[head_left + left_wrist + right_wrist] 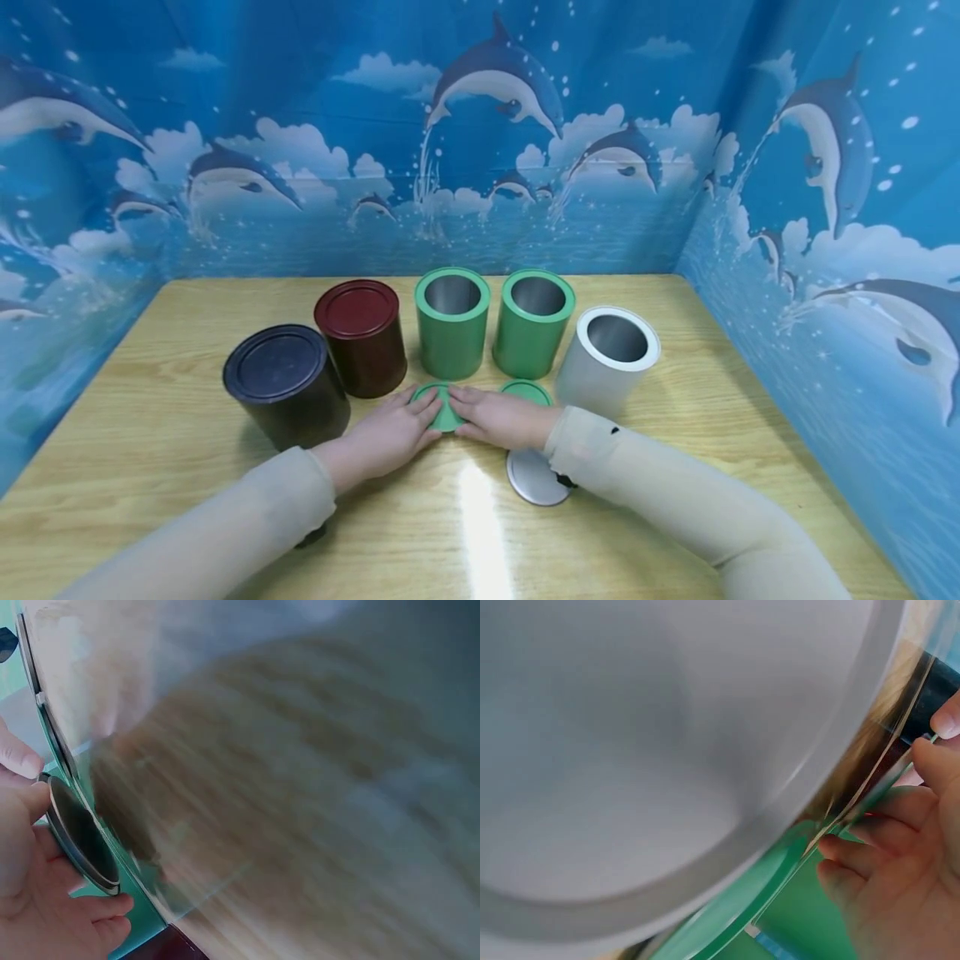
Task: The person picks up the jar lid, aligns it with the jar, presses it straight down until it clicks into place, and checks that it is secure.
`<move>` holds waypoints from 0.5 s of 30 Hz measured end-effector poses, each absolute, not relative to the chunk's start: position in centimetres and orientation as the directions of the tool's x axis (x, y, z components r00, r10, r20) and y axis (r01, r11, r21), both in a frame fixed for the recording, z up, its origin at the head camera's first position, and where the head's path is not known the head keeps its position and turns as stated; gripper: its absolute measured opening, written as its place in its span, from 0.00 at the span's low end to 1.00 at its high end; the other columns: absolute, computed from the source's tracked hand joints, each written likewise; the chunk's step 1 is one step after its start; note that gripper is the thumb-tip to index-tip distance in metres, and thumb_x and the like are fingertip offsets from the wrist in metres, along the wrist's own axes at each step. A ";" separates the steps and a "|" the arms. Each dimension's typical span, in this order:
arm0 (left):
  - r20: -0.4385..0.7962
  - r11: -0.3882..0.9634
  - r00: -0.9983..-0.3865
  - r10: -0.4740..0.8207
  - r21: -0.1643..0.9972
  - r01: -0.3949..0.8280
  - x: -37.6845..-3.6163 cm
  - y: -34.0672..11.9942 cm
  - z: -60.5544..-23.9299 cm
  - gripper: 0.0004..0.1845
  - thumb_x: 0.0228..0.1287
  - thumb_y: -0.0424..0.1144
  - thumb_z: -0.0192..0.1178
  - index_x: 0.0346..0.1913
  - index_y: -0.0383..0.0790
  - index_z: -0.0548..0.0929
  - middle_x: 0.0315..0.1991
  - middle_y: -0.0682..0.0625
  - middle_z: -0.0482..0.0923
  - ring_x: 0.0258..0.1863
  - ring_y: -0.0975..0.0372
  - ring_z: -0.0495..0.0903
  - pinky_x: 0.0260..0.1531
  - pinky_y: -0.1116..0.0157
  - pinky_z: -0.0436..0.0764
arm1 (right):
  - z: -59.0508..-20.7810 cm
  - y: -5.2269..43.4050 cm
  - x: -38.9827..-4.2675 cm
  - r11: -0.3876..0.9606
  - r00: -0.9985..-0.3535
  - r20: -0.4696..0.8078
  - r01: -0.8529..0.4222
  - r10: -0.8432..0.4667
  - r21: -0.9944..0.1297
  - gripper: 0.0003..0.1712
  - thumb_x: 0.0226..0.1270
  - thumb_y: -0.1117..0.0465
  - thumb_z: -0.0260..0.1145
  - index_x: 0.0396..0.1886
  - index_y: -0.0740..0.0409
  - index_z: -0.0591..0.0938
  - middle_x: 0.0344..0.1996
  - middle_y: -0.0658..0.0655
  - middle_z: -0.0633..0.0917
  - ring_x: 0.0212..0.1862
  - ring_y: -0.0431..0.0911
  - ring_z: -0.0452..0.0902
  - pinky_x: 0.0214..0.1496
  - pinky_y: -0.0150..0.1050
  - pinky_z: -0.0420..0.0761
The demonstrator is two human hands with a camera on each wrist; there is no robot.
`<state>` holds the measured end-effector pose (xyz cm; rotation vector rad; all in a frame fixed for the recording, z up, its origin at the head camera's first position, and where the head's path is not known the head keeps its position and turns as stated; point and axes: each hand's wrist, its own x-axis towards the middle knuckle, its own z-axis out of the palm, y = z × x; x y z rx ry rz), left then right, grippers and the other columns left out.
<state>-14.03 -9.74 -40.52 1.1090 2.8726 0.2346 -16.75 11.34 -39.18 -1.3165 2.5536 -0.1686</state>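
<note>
A round green lid (446, 410) is between my two hands, near the middle of the table. My left hand (393, 429) holds its left side; in the left wrist view the thumb and fingers lie along the rim of the lid (82, 834). My right hand (501, 417) grips the right side, its fingers (855, 859) at the edge in the right wrist view. Behind the lid stand two open green cans, one (452, 342) straight ahead and another (531, 340) to its right. Partly hidden by the right hand is a second green lid (527, 390).
A silver lid (536, 479) lies under the right forearm. An open white can (600, 375) stands at the right. To the left are a lidded dark red can (363, 342) and a lidded black can (288, 392). A dolphin-print curtain (420, 167) borders the wooden table (225, 308).
</note>
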 end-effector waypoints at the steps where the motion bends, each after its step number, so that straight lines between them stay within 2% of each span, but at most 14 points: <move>1: 0.013 0.729 -0.740 0.672 0.166 0.664 -14.0 -9.8 -40.5 0.28 0.71 0.48 0.49 0.64 0.30 0.69 0.64 0.37 0.64 0.62 0.39 0.62 0.60 0.47 0.63 | -39.2 11.3 -16.8 0.583 -0.556 -0.175 -0.782 -0.813 -0.222 0.31 0.75 0.52 0.49 0.68 0.68 0.61 0.68 0.65 0.60 0.69 0.53 0.55 0.67 0.41 0.59; 15: 0.069 0.742 -0.762 0.644 0.184 0.644 -13.5 -10.4 -38.6 0.27 0.70 0.48 0.50 0.65 0.33 0.68 0.66 0.39 0.63 0.64 0.41 0.61 0.61 0.49 0.62 | -37.7 11.5 -16.2 0.580 -0.572 -0.102 -0.790 -0.814 -0.196 0.30 0.76 0.52 0.46 0.69 0.66 0.60 0.69 0.62 0.59 0.70 0.54 0.52 0.67 0.44 0.60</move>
